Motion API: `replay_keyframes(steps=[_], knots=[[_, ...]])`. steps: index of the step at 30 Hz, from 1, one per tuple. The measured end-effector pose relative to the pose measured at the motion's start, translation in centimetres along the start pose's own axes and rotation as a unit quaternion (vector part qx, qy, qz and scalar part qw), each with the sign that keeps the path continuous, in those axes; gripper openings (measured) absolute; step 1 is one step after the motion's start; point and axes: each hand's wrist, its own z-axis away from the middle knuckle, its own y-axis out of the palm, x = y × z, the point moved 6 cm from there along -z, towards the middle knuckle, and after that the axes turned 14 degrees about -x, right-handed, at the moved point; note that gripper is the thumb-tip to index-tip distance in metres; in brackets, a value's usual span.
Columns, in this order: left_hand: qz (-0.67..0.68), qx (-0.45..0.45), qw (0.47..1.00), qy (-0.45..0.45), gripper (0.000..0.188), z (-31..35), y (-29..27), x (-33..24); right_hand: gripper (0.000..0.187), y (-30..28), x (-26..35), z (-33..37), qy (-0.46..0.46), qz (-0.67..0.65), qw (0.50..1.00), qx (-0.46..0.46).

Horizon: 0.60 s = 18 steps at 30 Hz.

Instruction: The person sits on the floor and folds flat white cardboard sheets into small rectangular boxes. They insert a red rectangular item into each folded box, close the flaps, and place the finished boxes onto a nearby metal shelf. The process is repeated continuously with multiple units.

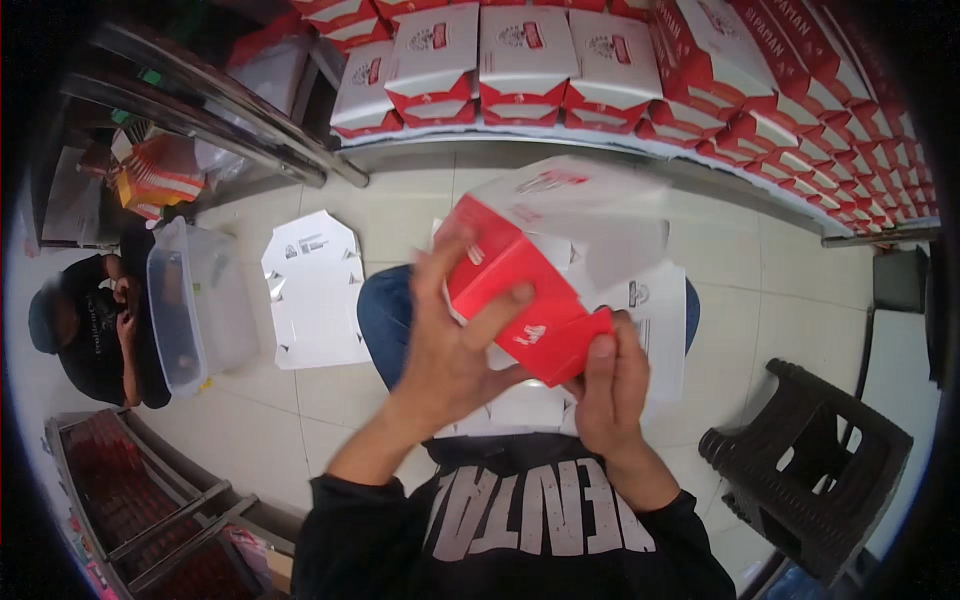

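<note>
A partly folded red and white cardboard box point(520, 285) is held up in front of my chest, tilted. Its white flap point(600, 205) stands open on the far side and is smeared by motion. My left hand point(450, 340) grips the box's left part, with fingers spread over the red side. My right hand point(612, 380) pinches the red corner at its right end, thumb on the near face. Beneath the box, flat white cardboard blanks point(655, 345) lie across my lap, partly hidden by the box and my hands.
Another flat white blank point(315, 295) lies on the tiled floor to the left. Beyond it are a clear plastic bin point(205, 305) and a seated person point(95, 325). Folded boxes point(525, 60) fill the shelf ahead and to the right. A dark plastic stool point(810, 460) stands at right.
</note>
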Motion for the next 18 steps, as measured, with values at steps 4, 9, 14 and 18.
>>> replay_keyframes(steps=[4, 9, 14, 18], knots=[[0.105, -0.112, 0.988, -0.033, 0.086, 1.0, 2.7, 0.9, 0.028, 1.3, 0.2, -1.1, 0.036, 0.064, 0.993, 0.097], [0.161, -0.074, 0.984, 0.034, 0.083, 0.7, 2.7, 1.4, 0.024, 1.1, -0.7, -1.4, -0.063, 0.085, 0.988, 0.112], [0.152, -0.087, 0.985, 0.01, 0.085, 0.8, 2.7, 2.3, 0.014, 0.7, 0.1, -2.2, -0.127, 0.054, 0.983, 0.119], [0.21, -0.069, 0.975, -0.02, 0.089, 1.3, 3.4, 2.5, 0.016, 1.8, -1.5, -1.6, -0.036, -0.055, 0.993, 0.102]])
